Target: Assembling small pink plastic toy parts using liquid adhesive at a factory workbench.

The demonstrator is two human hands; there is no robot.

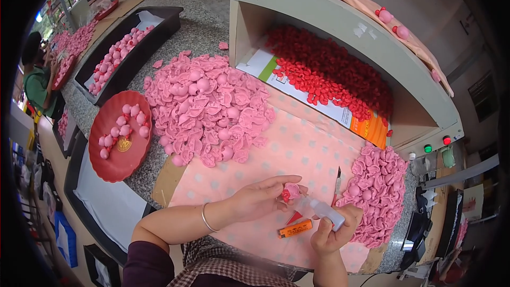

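The small pink piece (290, 191) is half hidden by the fingertips pinching it, so its shape is hard to read, though a red bit shows at its lower edge. The left hand (260, 197) holds it over the pink dotted cloth (297, 149), wrist level. The right hand (333, 229), upright, grips a clear squeeze bottle (317, 208) tipped toward the piece, beside an orange lighter (295, 228).

Bare pink dotted cloth (297, 149) leaves a passage between the large heap of pink rubber pieces (207, 109) and the smaller pink heap (377, 191); an orange lighter (295, 228) lies nearby.
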